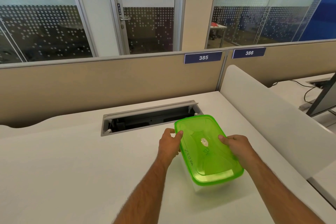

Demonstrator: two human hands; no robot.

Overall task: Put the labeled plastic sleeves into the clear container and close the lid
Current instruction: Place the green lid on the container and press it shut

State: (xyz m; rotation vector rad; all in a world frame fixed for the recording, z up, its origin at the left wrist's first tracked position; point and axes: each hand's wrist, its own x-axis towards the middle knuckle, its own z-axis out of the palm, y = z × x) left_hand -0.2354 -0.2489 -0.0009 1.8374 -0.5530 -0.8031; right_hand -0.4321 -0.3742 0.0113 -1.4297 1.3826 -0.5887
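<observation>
A clear container [200, 190] with a translucent green lid [203, 158] stands on the white desk, right of centre. The lid lies on top of the container, with handwriting and a small round sticker on it. My left hand [170, 144] grips the lid's left edge, thumb on top. My right hand [236, 145] holds the right edge, thumb resting on the lid. A pale label shows through the lid near its front end. The plastic sleeves are not clearly visible through the lid.
An open cable tray slot [145, 120] is cut into the desk just behind the container. A beige partition [109, 85] borders the back, and a white divider [263, 114] runs along the right side. A monitor stand and cables sit on the neighbouring desk.
</observation>
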